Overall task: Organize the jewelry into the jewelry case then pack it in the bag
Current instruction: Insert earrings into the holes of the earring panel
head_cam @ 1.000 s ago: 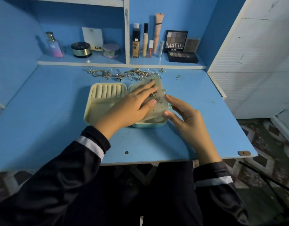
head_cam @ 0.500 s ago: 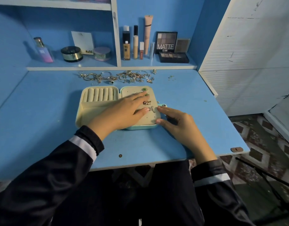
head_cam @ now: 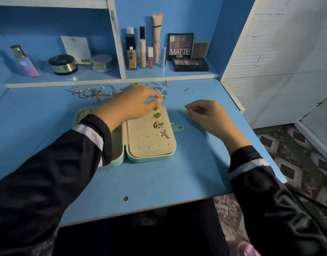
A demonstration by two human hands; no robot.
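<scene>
Centre of the frame: a mint-green jewelry case point(head_cam: 149, 158), opened flat on the blue desk point(head_cam: 39, 122). Right half faced with a beige pad point(head_cam: 146, 141) dotted with pinholes. Left half mostly hidden under a dark sleeve point(head_cam: 48, 172) with a white stripe at the cuff, only a strip of ring rolls showing at its upper left corner. A snap tab point(head_cam: 179, 128) sticking out from the case's right edge.

Down the pad's right side, four pieces pinned in a column: a small green earring point(head_cam: 156, 108) at the top, a square green earring point(head_cam: 157, 115) just below, then a winged earring point(head_cam: 158, 124), then a starfish earring point(head_cam: 164, 134) lowest.

Left hand point(head_cam: 135, 102) stretched across the case's upper edge, fingertips drawn together right above the small green earring. Impossible to tell whether anything is pinched between them.

Right hand point(head_cam: 205, 113) to the right of the case, above the desk and apart from it, fingers loosely curled, thumb and forefinger tips close, nothing seen in them.

Along the back of the desk, in the upper middle of the frame, a row of loose jewelry point(head_cam: 96, 92): rings, hoops and chains, partly behind the left hand. A few tiny pieces point(head_cam: 187, 89) further right.

On the shelf above: a perfume bottle point(head_cam: 25, 61) at upper left, two round jars point(head_cam: 63, 64), a line of makeup tubes point(head_cam: 142, 52), and eyeshadow palettes point(head_cam: 180, 45). A white cabinet point(head_cam: 269, 52) at the right edge.
</scene>
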